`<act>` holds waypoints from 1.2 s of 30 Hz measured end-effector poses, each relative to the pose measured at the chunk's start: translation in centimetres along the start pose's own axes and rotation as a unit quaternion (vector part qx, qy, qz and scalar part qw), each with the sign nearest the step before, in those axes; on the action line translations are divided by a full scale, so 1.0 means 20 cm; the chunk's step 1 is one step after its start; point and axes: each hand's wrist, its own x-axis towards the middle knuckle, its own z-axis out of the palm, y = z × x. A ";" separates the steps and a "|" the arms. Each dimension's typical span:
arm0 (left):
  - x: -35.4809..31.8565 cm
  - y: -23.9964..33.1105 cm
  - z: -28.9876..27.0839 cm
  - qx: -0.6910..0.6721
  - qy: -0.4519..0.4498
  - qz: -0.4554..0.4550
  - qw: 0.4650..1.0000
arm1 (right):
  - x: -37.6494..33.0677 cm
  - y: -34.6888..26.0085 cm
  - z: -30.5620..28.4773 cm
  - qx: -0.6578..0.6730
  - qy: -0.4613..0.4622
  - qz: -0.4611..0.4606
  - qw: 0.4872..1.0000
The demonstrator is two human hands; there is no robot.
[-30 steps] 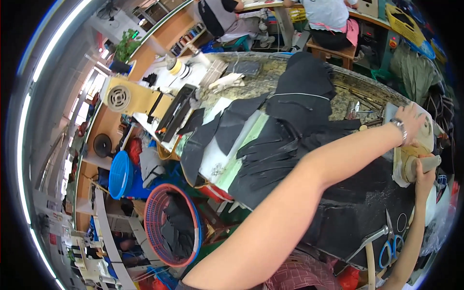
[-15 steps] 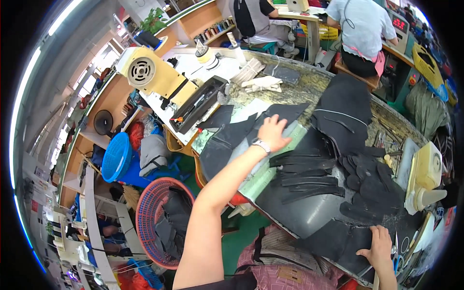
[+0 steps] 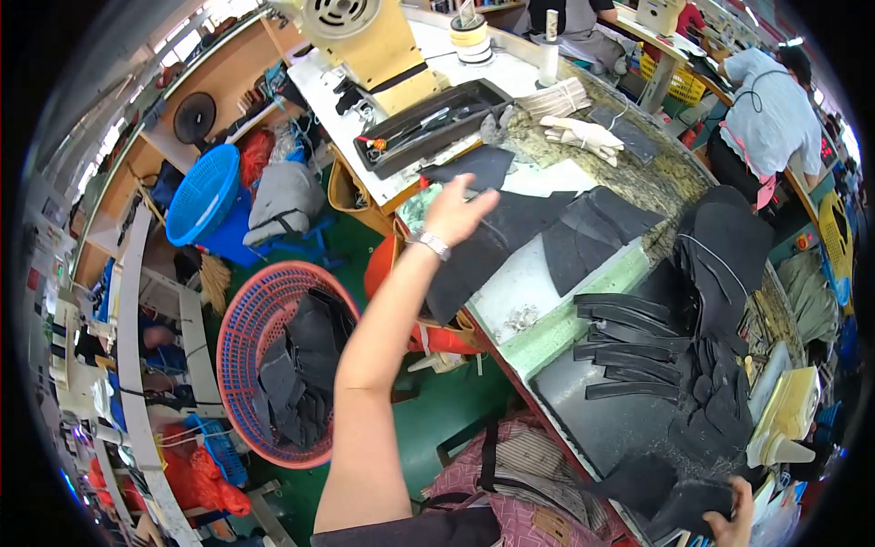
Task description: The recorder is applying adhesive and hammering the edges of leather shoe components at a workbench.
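Fingers spread, my left hand (image 3: 460, 217) is over the left end of a large flat black sheet piece (image 3: 483, 239) on the table. Whether it touches the sheet I cannot tell. A smaller black cut piece (image 3: 478, 168) lies just beyond its fingers, and another black piece (image 3: 588, 239) lies to the right. At the lower right, my right hand (image 3: 736, 516) pinches the edge of a dark cut piece (image 3: 691, 503), which is bent and partly raised. Long black strips (image 3: 633, 351) and a heap of rounded black pieces (image 3: 715, 392) lie between the hands.
Left of the table stands a red basket (image 3: 239, 365) with black pieces in it. A dark tool tray (image 3: 433, 128) and a cream sewing machine (image 3: 374, 46) are at the back. White gloves (image 3: 583, 137) lie beyond the pieces. A seated person (image 3: 775, 118) works at the far right.
The view has shifted left. My left hand has moved left across the black sheets, uncovering a pale strip of table. The piece at my right hand, flat before, is now bent up.
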 end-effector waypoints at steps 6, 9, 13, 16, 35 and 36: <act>0.03 -0.17 -0.36 -0.146 -0.234 -0.245 0.929 | 0.56 -0.86 0.01 -0.033 -0.029 -0.258 0.965; -0.01 -0.32 -0.37 -0.258 -0.244 -0.298 0.886 | 1.03 -1.36 0.29 0.041 -0.081 -0.328 0.940; -0.14 -0.35 -0.34 -0.498 -0.236 -0.323 0.769 | 1.46 -1.51 0.46 0.193 -0.212 -0.284 0.915; -0.28 -0.37 -0.40 -0.552 -0.223 -0.300 0.745 | 1.50 -1.56 0.52 0.161 -0.231 -0.266 0.922; -0.07 0.04 -0.21 -0.245 -0.154 -0.104 0.952 | 1.61 -1.64 -0.10 0.226 -0.242 -0.377 0.865; -0.04 0.11 -0.21 -0.227 -0.124 -0.020 0.966 | 1.62 -1.59 -0.14 0.230 -0.221 -0.403 0.858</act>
